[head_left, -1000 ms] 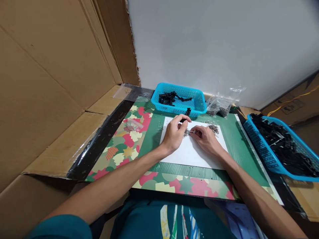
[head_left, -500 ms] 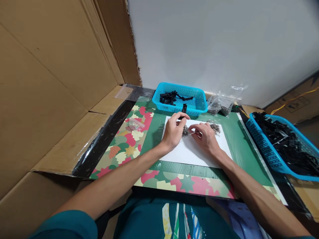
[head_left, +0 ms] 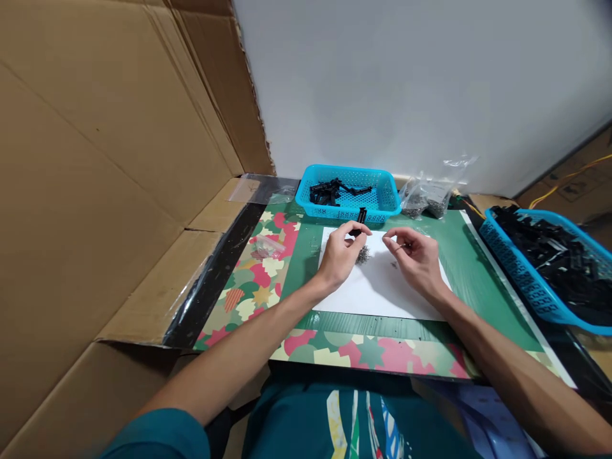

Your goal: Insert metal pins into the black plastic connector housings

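My left hand (head_left: 340,258) is closed around a slim black plastic piece (head_left: 362,215), whose upper end sticks out above the fingers. Just beside that hand, a small pile of tiny metal parts (head_left: 363,255) lies on a white sheet (head_left: 373,296). To the right, my right hand (head_left: 417,258) is raised over the sheet with thumb and forefinger pinched together. Whatever sits in that pinch is too small to make out. A gap separates the two hands. The second metal pile is mostly hidden behind my right hand.
Behind the hands stands a blue basket (head_left: 351,212) with several black pieces. Clear bags (head_left: 425,201) of small metal parts lean by the wall. A larger blue basket (head_left: 519,287) full of black parts is at the right. A cardboard wall (head_left: 119,127) rises at left.
My right hand has moved right and lifted away from the left hand and the near metal pile. The left hand keeps its hold on the black piece. The camera view has shifted slightly.
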Demonstrator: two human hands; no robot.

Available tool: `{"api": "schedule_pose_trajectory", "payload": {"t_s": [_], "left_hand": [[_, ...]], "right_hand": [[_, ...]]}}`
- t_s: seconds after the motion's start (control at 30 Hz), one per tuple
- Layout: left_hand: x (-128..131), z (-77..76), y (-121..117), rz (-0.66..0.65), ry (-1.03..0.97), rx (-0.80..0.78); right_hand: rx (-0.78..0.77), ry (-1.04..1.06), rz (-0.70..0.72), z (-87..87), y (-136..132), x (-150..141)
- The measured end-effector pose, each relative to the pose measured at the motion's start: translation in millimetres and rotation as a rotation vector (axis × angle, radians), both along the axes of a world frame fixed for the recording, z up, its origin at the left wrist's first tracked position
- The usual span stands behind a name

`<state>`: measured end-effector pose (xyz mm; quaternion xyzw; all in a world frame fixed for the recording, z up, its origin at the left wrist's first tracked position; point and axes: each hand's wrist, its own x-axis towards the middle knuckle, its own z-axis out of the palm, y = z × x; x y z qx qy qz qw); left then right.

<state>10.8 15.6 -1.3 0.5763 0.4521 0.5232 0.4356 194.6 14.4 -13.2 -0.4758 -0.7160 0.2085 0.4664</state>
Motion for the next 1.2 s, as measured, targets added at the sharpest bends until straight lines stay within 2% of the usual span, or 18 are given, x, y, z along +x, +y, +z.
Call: {"api": "schedule_pose_trajectory", "payload": {"t_s": [0.13, 0.23, 0.4, 0.53, 0.77, 0.97, 1.07, 1.2], "left_hand": [[2.1, 1.2, -2.4, -0.149, -0.01, -0.001], [4.3, -0.5, -3.3, -0.224, 0.015, 0.018], [5.8, -5.2, -2.3, -0.268, 0.03, 0.022], [4.7, -4.6, -3.3, -0.27, 0.047, 0.014], [2.6, -2.1, -5.9, -0.2, 0.109, 0.115], [1.6, -2.8, -5.6, -0.188, 0.147, 0.194], [0.9, -3.3, -4.9, -0.203, 0.127, 0.179], [-0.2, -5.0, -4.2, -0.217, 0.094, 0.116]], "right_hand": [[-0.125, 0.183, 0.054, 6.1, -0.8, 8.1], [-0.108, 0.114, 0.062, 7.0, -2.2, 9.9], [-0.075, 0.02, 0.08, 8.3, -6.1, 8.4], [-0.143, 0.113, 0.122, 7.1, -5.6, 8.0], [-0.396, 0.485, 0.282, 5.5, 0.2, 2.6], [-0.538, 0.596, 0.372, 12.1, -1.9, -2.2], [-0.522, 0.587, 0.373, 10.3, -1.0, 1.7], [-0.382, 0.487, 0.298, 6.3, 0.7, 9.8]]}}
